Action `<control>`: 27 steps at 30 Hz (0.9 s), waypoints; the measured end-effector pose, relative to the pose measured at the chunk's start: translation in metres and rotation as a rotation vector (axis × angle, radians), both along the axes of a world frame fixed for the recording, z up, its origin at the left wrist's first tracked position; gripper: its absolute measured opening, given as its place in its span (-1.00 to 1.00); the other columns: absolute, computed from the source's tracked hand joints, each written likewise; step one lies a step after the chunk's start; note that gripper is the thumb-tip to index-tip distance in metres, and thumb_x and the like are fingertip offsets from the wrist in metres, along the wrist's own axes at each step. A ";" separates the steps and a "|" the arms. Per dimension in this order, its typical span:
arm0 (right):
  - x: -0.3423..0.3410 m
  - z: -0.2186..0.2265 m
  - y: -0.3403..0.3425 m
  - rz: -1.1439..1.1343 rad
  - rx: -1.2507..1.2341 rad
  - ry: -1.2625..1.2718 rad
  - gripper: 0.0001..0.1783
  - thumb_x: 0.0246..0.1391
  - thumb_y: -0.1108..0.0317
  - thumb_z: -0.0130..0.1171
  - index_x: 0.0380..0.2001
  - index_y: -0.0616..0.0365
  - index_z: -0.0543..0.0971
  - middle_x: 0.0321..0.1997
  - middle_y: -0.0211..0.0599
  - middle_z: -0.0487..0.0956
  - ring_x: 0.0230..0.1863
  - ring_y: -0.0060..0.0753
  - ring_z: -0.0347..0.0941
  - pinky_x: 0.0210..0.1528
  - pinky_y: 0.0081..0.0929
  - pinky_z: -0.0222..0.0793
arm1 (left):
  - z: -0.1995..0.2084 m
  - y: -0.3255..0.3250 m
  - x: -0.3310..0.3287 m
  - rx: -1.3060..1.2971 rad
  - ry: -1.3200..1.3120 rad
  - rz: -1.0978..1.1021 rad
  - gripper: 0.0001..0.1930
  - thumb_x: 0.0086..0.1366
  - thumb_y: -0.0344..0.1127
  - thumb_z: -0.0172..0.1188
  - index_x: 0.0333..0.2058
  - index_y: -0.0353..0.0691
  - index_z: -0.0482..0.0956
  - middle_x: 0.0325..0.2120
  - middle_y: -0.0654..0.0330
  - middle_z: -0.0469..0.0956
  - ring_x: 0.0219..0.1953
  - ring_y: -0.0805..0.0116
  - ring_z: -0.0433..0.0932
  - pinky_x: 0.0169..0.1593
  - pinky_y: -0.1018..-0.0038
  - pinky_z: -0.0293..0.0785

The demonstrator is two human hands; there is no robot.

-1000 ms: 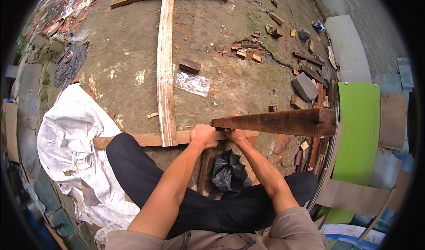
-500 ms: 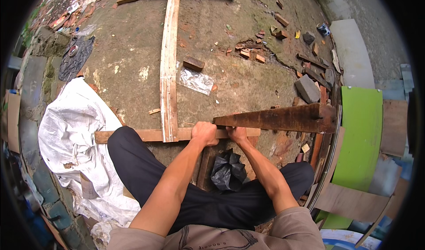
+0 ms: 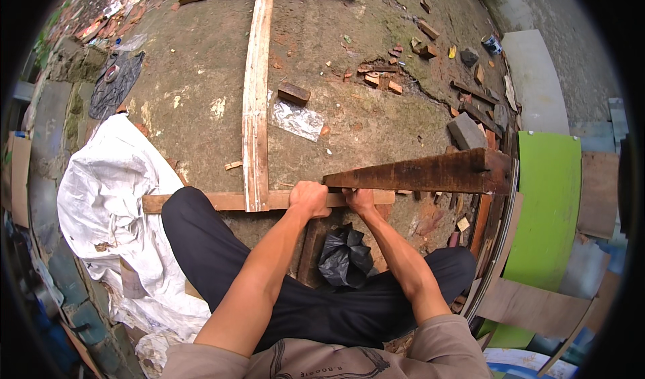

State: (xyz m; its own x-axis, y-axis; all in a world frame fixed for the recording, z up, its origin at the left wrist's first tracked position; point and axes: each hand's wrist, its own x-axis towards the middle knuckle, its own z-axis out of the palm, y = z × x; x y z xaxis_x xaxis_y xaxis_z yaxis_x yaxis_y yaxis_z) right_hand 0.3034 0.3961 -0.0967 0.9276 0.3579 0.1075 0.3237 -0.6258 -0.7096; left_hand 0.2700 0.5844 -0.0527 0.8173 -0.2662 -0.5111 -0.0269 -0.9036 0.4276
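Dark beam [image 3: 416, 173]: narrow end near the middle of the view, broad end at 3 o'clock. It seems to stand slantwise, the broad end nearer the camera. Right hand [image 3: 360, 200], just off centre towards 4 o'clock: grip curled and apparently clamped on the beam's narrow end, fingertips hidden. Left hand [image 3: 310, 200], just off centre towards 7 o'clock: grip closed in a fist over the crosswise plank [image 3: 228, 202] and apparently clamped on it; the palm side is not visible, so the hold is unconfirmed.

Change noted: over the last second the beam's broad end has shifted slightly towards 12 o'clock against the ground, while both hands have kept their places along the crosswise plank. In my judgement this is a small correction of the beam's angle, with its narrow end serving as the pivot.

The white-streaked plank [image 3: 256, 104] runs from 11 o'clock to about 8, where its near end laps over the crosswise plank; neither hand touches it. Black plastic bag [image 3: 345, 257]: 6 o'clock, between the legs. White sheet [image 3: 111, 191]: 9 o'clock, beside the left knee.
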 end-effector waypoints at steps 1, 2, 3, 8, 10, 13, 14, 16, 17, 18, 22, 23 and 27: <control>0.001 0.001 0.000 0.003 0.016 0.017 -0.71 -0.19 0.32 0.40 -0.32 0.14 0.66 -0.26 -0.07 0.65 -0.19 0.11 0.55 -0.11 -0.09 0.44 | -0.001 0.000 -0.001 -0.008 -0.021 0.009 -0.59 -0.14 -0.05 0.31 -0.36 -0.24 0.70 -0.43 -0.04 0.67 -0.28 0.01 0.68 -0.15 0.22 0.60; 0.002 0.001 0.001 0.005 0.032 0.034 -0.71 -0.19 0.32 0.40 -0.32 0.14 0.66 -0.26 -0.07 0.65 -0.18 0.11 0.56 -0.11 -0.09 0.44 | -0.005 0.000 -0.002 -0.015 -0.042 0.019 -0.56 -0.14 -0.05 0.31 -0.32 -0.23 0.69 -0.42 -0.04 0.67 -0.28 0.01 0.68 -0.15 0.22 0.60; 0.002 0.002 0.001 0.009 0.048 0.052 -0.71 -0.19 0.33 0.40 -0.32 0.15 0.66 -0.26 -0.07 0.65 -0.18 0.10 0.56 -0.11 -0.10 0.44 | -0.007 0.000 -0.003 -0.023 -0.062 0.029 -0.54 -0.14 -0.04 0.32 -0.27 -0.23 0.68 -0.42 -0.03 0.67 -0.28 0.01 0.68 -0.15 0.21 0.60; 0.000 -0.002 -0.003 -0.008 0.000 0.110 -0.70 -0.18 0.32 0.40 -0.30 0.15 0.66 -0.26 -0.08 0.66 -0.18 0.09 0.57 -0.12 -0.11 0.46 | -0.011 -0.001 -0.002 -0.003 -0.035 0.004 -0.52 -0.13 -0.03 0.32 -0.24 -0.22 0.67 -0.42 -0.03 0.67 -0.27 0.01 0.68 -0.16 0.21 0.60; -0.001 -0.004 -0.004 -0.011 -0.011 0.106 -0.69 -0.18 0.31 0.41 -0.30 0.15 0.66 -0.26 -0.08 0.66 -0.18 0.10 0.57 -0.12 -0.11 0.46 | -0.006 -0.001 0.000 0.010 -0.007 -0.009 -0.55 -0.13 -0.03 0.32 -0.30 -0.23 0.69 -0.41 -0.04 0.67 -0.26 0.01 0.68 -0.15 0.22 0.60; -0.001 -0.005 -0.003 -0.010 -0.008 0.092 -0.69 -0.18 0.30 0.41 -0.29 0.14 0.66 -0.26 -0.08 0.66 -0.18 0.10 0.57 -0.12 -0.11 0.46 | 0.000 -0.001 0.001 0.022 0.025 -0.008 -0.60 -0.13 -0.04 0.31 -0.39 -0.23 0.71 -0.40 -0.05 0.68 -0.25 0.01 0.68 -0.13 0.23 0.60; -0.001 -0.005 -0.003 -0.007 -0.009 0.093 -0.69 -0.18 0.30 0.41 -0.29 0.13 0.66 -0.26 -0.08 0.66 -0.18 0.10 0.57 -0.12 -0.11 0.46 | 0.000 0.000 0.001 0.021 0.022 0.000 -0.62 -0.13 -0.04 0.31 -0.42 -0.23 0.72 -0.39 -0.05 0.68 -0.24 0.01 0.68 -0.13 0.24 0.60; 0.000 -0.005 -0.003 -0.005 -0.005 0.111 -0.70 -0.17 0.30 0.41 -0.29 0.13 0.66 -0.25 -0.08 0.66 -0.17 0.10 0.57 -0.12 -0.10 0.46 | 0.001 0.000 0.001 0.019 0.021 0.010 -0.63 -0.13 -0.04 0.30 -0.43 -0.22 0.72 -0.39 -0.06 0.68 -0.24 0.01 0.68 -0.12 0.24 0.60; 0.001 -0.006 -0.003 -0.004 0.000 0.129 -0.70 -0.17 0.30 0.40 -0.30 0.13 0.66 -0.25 -0.08 0.66 -0.17 0.10 0.57 -0.12 -0.10 0.45 | 0.001 0.000 0.001 0.019 0.023 0.014 -0.63 -0.14 -0.04 0.30 -0.42 -0.22 0.72 -0.39 -0.05 0.68 -0.24 0.01 0.68 -0.12 0.23 0.60; 0.001 -0.006 -0.003 -0.003 0.005 0.147 -0.71 -0.17 0.30 0.40 -0.30 0.12 0.66 -0.25 -0.08 0.66 -0.17 0.10 0.57 -0.12 -0.09 0.45 | 0.002 -0.001 0.001 0.019 0.024 0.016 -0.62 -0.14 -0.05 0.30 -0.41 -0.22 0.72 -0.39 -0.05 0.68 -0.24 0.01 0.68 -0.12 0.23 0.60; 0.000 -0.005 -0.001 0.004 -0.001 0.092 -0.72 -0.17 0.31 0.40 -0.32 0.12 0.67 -0.27 -0.09 0.66 -0.19 0.09 0.57 -0.15 -0.10 0.46 | 0.002 0.000 0.001 0.025 0.039 0.007 -0.61 -0.13 -0.04 0.29 -0.39 -0.21 0.73 -0.38 -0.05 0.68 -0.23 0.00 0.68 -0.11 0.23 0.60; 0.000 -0.003 -0.001 0.005 -0.009 0.094 -0.72 -0.18 0.30 0.40 -0.32 0.13 0.67 -0.28 -0.09 0.66 -0.19 0.09 0.57 -0.15 -0.10 0.46 | 0.001 0.000 0.001 0.026 0.036 0.008 -0.61 -0.12 -0.04 0.29 -0.39 -0.21 0.73 -0.37 -0.05 0.68 -0.23 0.00 0.68 -0.11 0.23 0.60; -0.001 0.000 -0.001 0.008 -0.030 0.083 -0.71 -0.19 0.30 0.42 -0.32 0.13 0.67 -0.28 -0.10 0.67 -0.19 0.09 0.57 -0.14 -0.09 0.45 | 0.011 -0.003 0.003 0.056 0.067 0.015 -0.64 -0.08 -0.08 0.30 -0.36 -0.21 0.75 -0.30 0.00 0.70 -0.17 0.09 0.68 -0.06 0.30 0.59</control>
